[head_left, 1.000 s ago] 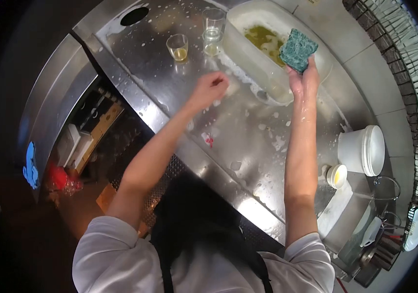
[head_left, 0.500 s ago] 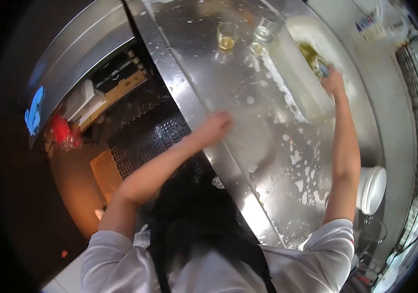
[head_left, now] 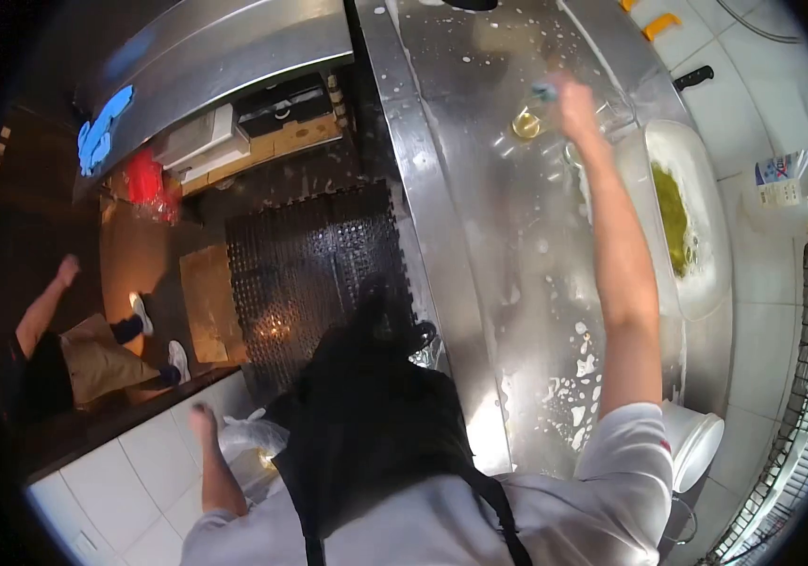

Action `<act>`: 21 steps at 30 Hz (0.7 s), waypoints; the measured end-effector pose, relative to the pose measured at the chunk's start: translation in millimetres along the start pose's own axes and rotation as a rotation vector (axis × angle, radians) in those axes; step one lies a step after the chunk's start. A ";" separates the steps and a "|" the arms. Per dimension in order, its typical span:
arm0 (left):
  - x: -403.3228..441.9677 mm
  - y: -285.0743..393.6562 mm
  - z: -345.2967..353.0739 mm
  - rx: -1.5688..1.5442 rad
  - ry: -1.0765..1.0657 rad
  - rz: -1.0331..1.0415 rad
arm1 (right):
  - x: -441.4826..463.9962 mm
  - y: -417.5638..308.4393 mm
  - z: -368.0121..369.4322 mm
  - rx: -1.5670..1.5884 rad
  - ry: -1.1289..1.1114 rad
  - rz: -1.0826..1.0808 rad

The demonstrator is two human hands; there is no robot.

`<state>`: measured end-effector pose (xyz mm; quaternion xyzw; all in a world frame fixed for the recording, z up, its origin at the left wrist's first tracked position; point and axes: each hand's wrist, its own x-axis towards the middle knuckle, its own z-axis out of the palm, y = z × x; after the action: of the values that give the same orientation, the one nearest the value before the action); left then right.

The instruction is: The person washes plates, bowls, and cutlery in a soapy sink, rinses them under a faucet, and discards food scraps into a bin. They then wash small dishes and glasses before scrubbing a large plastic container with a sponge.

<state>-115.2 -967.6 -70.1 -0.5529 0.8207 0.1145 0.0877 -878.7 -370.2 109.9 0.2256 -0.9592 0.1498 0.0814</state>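
Note:
My right hand, blurred by motion, reaches over the wet steel counter with its fingers closed on a small blue-green sponge. Just below and left of the fingers is a clear glass with a yellowish bottom. A second clear glass shows to the right of the hand, partly hidden by it. Down at my left side hangs my left hand, near a clear plastic bag; its fingers are too smeared to read.
A white tub of foam and yellow-green liquid stands right of my forearm. Behind it lies a black-handled knife. A white bucket sits near my right elbow. At far left another person walks on the floor.
My right hand has left the tub and moved up and left to the glasses with the sponge. My left hand has dropped from the counter edge to my side. The view has shifted; another person appears.

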 end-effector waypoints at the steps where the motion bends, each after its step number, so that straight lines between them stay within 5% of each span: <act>1: -1.2 -43.8 -7.2 0.330 -0.169 -0.005 | 17.4 5.3 26.9 -0.108 -0.290 0.133; 4: 6.3 19.8 -22.9 0.210 -0.110 -0.003 | 29.5 19.0 51.3 -0.216 -0.609 0.131; 7: 62.3 158.7 -2.9 -0.180 -0.059 0.179 | 31.7 32.8 41.3 -0.109 -0.898 -0.296; 9: 58.1 341.0 -0.9 -0.615 -0.061 0.560 | 8.5 66.4 75.3 0.147 -0.834 -0.160; 11: -9.2 529.7 -40.0 -0.728 -0.120 0.902 | -16.9 -2.7 24.8 0.033 -0.887 0.265; 13: -62.7 652.1 -27.4 -0.688 -0.347 1.279 | -45.1 10.1 40.4 0.092 -0.800 0.210; 15: -131.5 739.7 -19.6 -0.730 -0.354 1.718 | -63.3 -8.7 8.0 0.526 -0.659 0.373; 17: -176.2 788.1 -8.1 -0.694 -0.719 1.583 | -75.0 -24.7 -15.4 0.713 -0.307 0.630; 20: -183.8 836.1 -7.3 -0.505 -1.988 0.904 | -94.5 -5.6 6.8 0.732 0.472 1.089; 21: -191.2 839.7 8.2 -0.541 -2.264 0.620 | -119.3 33.8 35.6 0.179 0.407 1.023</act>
<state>-822.6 -491.3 50.2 0.0812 0.3261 0.7193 0.6081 -791.7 -304.1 41.3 -0.2962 -0.8949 0.2917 0.1623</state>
